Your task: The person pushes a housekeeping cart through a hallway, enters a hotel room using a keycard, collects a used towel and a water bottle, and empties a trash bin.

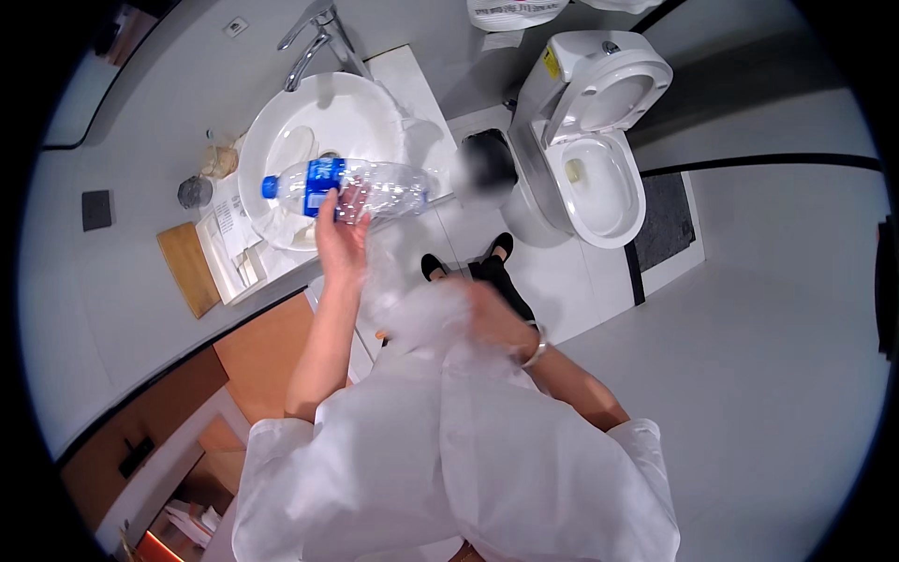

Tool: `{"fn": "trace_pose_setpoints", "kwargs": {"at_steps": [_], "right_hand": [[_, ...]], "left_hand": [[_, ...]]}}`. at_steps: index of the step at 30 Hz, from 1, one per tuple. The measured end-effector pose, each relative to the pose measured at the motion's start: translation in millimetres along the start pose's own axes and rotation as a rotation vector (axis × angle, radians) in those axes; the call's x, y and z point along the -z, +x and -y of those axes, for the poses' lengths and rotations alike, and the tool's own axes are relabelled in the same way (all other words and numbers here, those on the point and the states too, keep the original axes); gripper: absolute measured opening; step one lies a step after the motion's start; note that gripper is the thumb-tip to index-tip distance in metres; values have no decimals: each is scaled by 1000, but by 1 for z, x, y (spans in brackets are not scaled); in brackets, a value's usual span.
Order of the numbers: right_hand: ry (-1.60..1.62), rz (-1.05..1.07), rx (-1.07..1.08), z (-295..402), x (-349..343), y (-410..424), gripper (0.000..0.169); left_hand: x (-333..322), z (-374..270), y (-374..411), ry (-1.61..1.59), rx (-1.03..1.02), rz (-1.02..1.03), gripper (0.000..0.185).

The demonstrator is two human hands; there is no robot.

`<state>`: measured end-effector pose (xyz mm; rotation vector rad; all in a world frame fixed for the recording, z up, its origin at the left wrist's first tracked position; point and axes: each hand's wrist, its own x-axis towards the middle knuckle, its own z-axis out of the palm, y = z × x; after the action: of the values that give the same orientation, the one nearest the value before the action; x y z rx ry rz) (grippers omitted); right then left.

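Note:
My left hand holds a clear plastic bottle with a blue cap and a blue label. The bottle lies on its side in the air over the front of a round white washbasin, its cap pointing left. It looks empty of liquid. In front of my shirt, my right hand is smeared by motion and closed on a whitish, see-through plastic bag. The bag trails up towards my left forearm. Blur hides how the fingers grip it.
A chrome tap rises behind the basin. A white tray, a brown wooden board and a glass jar sit left of it. A blurred, black-lined bin stands beside the toilet, whose lid is raised.

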<state>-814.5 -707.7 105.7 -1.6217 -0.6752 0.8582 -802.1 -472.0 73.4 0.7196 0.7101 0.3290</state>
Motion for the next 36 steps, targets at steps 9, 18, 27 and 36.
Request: {"fn": "trace_pose_setpoints", "kwargs": {"at_steps": [9,18,27,36], "right_hand": [[-787,194,-520,-116,25,-175,26],[339,-427,-492,-137,10,-146,29],[-577,-568,-509,-186,6,-151,14],[-261,-308,-453,-208,32,-164,35]], "left_hand": [[19,-30,22,202,-73,-75,30],[14,-56,39,147,-176,-80,28],[50,-76,33,448,-218,-234,27],[-19,61,39,1347,-552,253,41]]}}
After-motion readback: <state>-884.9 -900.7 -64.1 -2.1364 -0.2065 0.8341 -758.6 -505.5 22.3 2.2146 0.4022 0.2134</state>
